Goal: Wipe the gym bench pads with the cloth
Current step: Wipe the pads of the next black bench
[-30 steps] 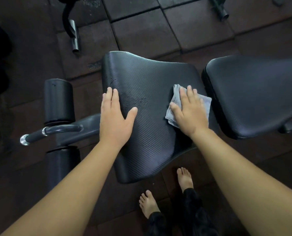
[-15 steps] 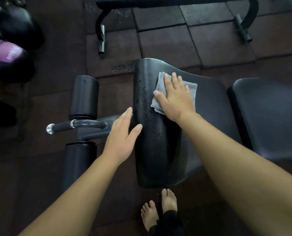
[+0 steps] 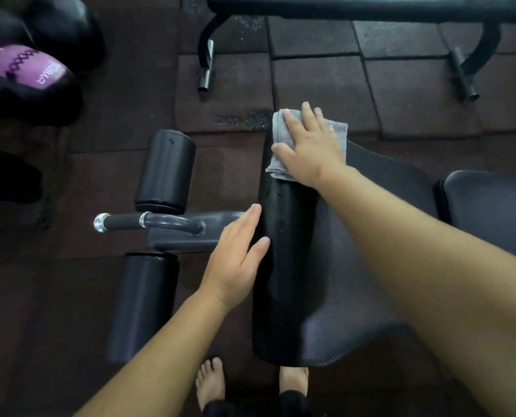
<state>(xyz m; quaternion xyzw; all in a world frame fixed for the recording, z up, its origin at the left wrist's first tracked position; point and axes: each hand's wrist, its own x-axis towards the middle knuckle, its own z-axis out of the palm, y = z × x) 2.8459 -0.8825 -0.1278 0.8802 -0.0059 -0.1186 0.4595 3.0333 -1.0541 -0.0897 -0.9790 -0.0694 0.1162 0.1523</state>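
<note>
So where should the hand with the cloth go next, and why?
Probably draw the right hand and cloth back toward the person along the rounded front edge of the seat pad. The cloth lies at the pad's far end under flat fingers, what look like droplets sit just nearer, and the left hand touches that edge.

dark rubber floor tiles (image 3: 317, 82), dim light

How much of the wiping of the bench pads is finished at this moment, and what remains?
Done: the seat pad top looks dry, though I cannot be sure. In hand: the right hand presses the cloth flat on that pad's far corner; the left hand rests open against its front edge. Left: droplets on the front edge near the cloth, the back pad and both roller pads.
</note>
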